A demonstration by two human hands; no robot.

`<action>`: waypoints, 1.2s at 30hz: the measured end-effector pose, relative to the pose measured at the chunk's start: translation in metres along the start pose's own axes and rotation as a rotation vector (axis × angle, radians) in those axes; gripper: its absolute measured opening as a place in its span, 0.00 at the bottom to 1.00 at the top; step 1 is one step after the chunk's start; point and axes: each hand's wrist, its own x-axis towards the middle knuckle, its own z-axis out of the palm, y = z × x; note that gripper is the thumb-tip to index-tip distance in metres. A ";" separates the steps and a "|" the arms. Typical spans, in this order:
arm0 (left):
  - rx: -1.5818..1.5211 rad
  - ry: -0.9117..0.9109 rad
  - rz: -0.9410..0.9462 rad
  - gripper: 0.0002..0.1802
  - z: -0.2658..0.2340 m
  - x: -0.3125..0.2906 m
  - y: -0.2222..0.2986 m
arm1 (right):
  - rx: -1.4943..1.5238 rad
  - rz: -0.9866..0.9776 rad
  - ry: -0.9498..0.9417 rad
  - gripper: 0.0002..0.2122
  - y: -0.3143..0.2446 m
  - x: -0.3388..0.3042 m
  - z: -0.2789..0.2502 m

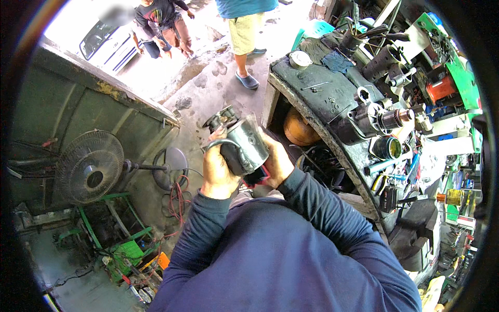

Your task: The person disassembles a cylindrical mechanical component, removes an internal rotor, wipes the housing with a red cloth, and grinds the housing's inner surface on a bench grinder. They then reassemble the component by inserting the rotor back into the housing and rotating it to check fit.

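Note:
In front of my body I hold a starter motor, a shiny metal cylinder with a darker, rougher end at the upper left. It is tilted. My left hand wraps its left side, where a dark curved cable or strap crosses near the fingers. My right hand grips the right side, with most of its fingers hidden behind the cylinder. Beneath the motor, near my right palm, shows something red and dark that I cannot make out.
To the right stands a dark workbench with a motor armature, a small white bowl and several tools. An orange tank sits beneath it. At left are a standing fan and red cable. Several people are beyond.

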 end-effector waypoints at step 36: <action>0.145 0.046 0.020 0.35 -0.005 0.011 -0.018 | -1.697 -1.088 0.000 0.25 -0.011 -0.025 0.039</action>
